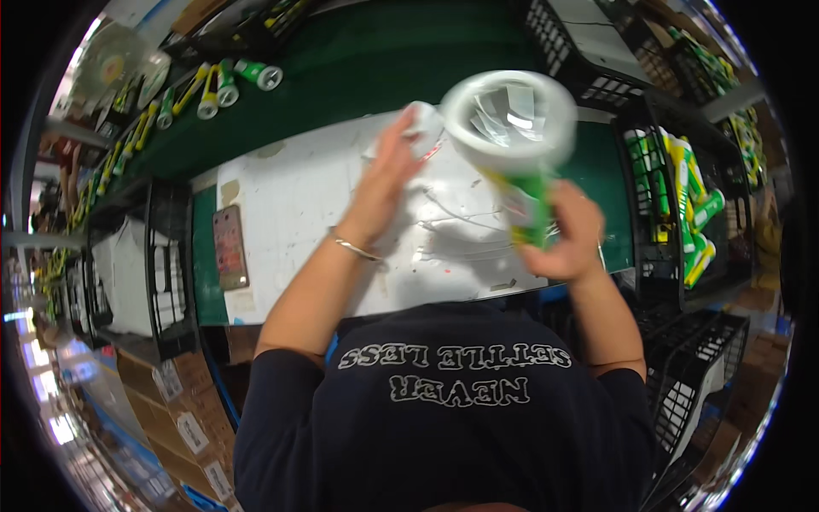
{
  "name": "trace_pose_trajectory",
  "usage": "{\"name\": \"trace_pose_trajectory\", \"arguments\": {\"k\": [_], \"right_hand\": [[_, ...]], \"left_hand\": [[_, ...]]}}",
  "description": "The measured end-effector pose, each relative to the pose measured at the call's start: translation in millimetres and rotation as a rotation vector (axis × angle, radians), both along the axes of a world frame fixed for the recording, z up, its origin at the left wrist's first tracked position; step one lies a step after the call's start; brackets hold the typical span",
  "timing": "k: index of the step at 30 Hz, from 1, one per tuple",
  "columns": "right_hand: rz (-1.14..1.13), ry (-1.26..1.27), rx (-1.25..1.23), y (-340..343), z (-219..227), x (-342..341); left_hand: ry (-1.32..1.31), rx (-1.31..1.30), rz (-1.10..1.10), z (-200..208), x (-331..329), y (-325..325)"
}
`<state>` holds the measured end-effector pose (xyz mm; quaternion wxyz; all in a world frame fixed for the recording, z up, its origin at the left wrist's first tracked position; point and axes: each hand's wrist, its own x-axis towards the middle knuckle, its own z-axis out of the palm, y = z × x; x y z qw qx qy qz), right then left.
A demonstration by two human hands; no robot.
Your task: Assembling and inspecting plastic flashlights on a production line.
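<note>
My right hand (570, 232) is wrapped around the green and yellow body of a flashlight (531, 205). Its wide white head with a clear, shiny lens points up toward me, blurred by motion, above the white work surface (299, 200). To its left, my left hand (391, 171) is raised, fingers closed on a small white piece (420, 119) that looks like cloth or paper. The piece is apart from the flashlight's rim, or nearly so. Thin scratches or strands show on the surface between my hands.
A phone (229, 247) lies at the board's left edge. Several flashlights (226, 84) line the far left of the green table (375, 51). Black crates stand on both sides; the right crate (661, 282) holds more flashlights (695, 205). Cardboard boxes (175, 410) sit lower left.
</note>
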<state>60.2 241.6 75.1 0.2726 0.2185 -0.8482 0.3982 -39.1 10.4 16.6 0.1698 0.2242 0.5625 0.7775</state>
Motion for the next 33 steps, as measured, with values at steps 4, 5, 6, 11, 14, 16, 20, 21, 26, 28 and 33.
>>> {"name": "trace_pose_trajectory", "arguments": {"k": [4, 5, 6, 11, 14, 16, 20, 21, 26, 28, 33], "right_hand": [[-0.759, -0.226, -0.314, 155.5, 31.5, 1.1], [-0.968, -0.276, -0.017, 195.9, 35.9, 8.0], [-1.131, -0.259, 0.25, 217.2, 37.9, 16.7], [-1.252, -0.62, 0.511, 262.5, 25.7, 60.9], [-1.297, -0.878, 0.633, 251.9, 25.2, 53.5], [-1.347, -0.912, 0.628, 247.6, 25.1, 40.9], [-1.326, -0.964, 0.646, 261.2, 7.9, 9.7], [-1.335, -0.999, 0.629, 264.2, 6.5, 0.4], [-1.449, -1.016, 0.68, 300.1, -5.3, -12.1], [-1.544, -0.963, 0.721, 327.9, -10.8, -8.3], [-1.677, -0.87, 0.761, 376.7, -46.0, 6.6]], "left_hand": [[0.17, -0.554, 0.405, -18.5, -81.6, -51.3], [0.056, -0.605, 0.474, -26.7, -101.1, -68.5], [0.097, -0.733, 0.533, -37.0, -127.2, -91.8], [0.433, -1.255, 0.756, -100.9, -236.1, -163.6], [0.538, -1.413, 0.839, -97.1, -274.3, -169.1], [0.51, -1.462, 0.822, -92.3, -292.5, -163.6], [0.472, -1.528, 0.766, -92.5, -330.3, -181.7], [0.454, -1.582, 0.746, -92.4, -336.4, -181.5], [0.45, -1.602, 0.788, -77.2, -310.9, -160.1], [0.505, -1.605, 0.852, -60.2, -286.0, -166.1], [0.909, -1.318, 0.995, -9.5, -238.1, -186.2]]}}
